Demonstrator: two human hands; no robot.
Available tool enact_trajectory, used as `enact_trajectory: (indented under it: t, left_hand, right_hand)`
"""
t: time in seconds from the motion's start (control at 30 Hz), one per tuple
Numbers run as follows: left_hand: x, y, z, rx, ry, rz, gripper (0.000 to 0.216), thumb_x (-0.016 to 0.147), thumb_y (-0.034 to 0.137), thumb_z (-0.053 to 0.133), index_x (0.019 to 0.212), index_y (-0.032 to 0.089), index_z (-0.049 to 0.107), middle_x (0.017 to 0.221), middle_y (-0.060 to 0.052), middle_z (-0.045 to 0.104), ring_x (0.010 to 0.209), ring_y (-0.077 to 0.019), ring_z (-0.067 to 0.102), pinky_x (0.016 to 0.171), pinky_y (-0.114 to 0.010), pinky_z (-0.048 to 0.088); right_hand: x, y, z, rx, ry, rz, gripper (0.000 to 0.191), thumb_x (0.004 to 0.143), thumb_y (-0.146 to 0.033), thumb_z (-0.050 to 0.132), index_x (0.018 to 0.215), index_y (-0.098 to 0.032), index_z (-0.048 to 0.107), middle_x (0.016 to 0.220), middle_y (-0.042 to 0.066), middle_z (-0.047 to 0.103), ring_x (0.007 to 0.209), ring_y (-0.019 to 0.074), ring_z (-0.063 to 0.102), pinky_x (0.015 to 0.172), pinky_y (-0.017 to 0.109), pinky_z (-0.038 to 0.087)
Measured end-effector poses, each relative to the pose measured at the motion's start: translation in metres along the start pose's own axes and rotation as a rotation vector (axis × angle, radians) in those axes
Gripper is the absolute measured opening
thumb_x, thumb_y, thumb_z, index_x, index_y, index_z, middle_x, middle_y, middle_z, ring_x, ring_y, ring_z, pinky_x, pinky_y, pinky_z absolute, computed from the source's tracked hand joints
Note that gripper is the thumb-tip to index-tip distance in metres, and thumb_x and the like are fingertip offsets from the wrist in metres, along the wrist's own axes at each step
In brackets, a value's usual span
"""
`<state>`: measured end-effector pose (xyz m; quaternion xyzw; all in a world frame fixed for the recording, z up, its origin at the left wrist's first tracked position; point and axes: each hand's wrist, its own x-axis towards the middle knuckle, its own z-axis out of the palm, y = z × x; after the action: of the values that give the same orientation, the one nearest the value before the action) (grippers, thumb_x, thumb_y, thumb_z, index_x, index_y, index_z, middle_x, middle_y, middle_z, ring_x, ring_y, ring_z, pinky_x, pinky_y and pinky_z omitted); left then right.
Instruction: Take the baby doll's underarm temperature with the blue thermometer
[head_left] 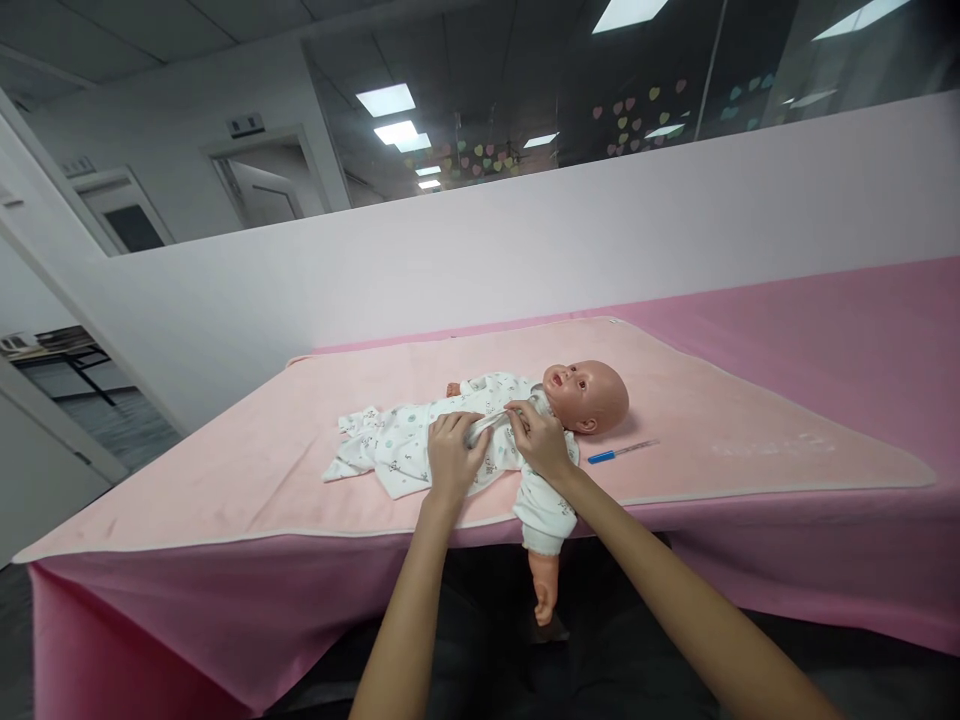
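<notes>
A baby doll (589, 392) lies on its back on a light pink blanket (712, 420), head to the right. It wears a white printed sleepsuit (397, 445). One doll arm (544, 580) hangs over the table's near edge. My left hand (450, 455) rests on the doll's chest with fingers pinched on the sleepsuit's front edge. My right hand (540, 440) is closed on the same fabric near the collar, just below the doll's chin.
A thin blue-capped thermometer (621, 452) lies on the blanket right of the doll. A darker pink cloth (862, 330) covers the table. A pale partition wall (525, 240) runs behind, with a doorway at left.
</notes>
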<state>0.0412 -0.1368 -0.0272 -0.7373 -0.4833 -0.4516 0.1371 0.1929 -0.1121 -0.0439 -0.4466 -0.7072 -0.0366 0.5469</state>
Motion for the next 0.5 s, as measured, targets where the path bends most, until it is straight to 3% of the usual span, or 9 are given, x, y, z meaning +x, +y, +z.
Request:
enact_trajectory:
  t: [0.2, 0.5]
  left_hand:
    - [-0.012, -0.015, -0.019, -0.033, -0.051, -0.101, 0.017, 0.077, 0.033, 0.060, 0.091, 0.024, 0.064, 0.094, -0.002, 0.064, 0.091, -0.0198, 0.055, 0.079, -0.035, 0.041]
    - [-0.014, -0.015, -0.020, -0.146, -0.059, -0.137, 0.017, 0.081, 0.034, 0.056, 0.089, 0.026, 0.069, 0.091, -0.001, 0.067, 0.090, -0.0186, 0.055, 0.082, -0.036, 0.041]
  right_hand:
    - [0.001, 0.000, 0.000, 0.035, 0.000, 0.016, 0.028, 0.089, -0.030, 0.035, 0.089, -0.018, 0.061, 0.044, -0.004, 0.048, 0.040, 0.0117, 0.044, 0.046, 0.023, 0.029]
    - [0.002, 0.001, 0.000, 0.057, 0.024, 0.013, 0.026, 0.088, -0.029, 0.037, 0.088, -0.017, 0.060, 0.044, -0.004, 0.047, 0.039, 0.0110, 0.043, 0.046, 0.022, 0.028]
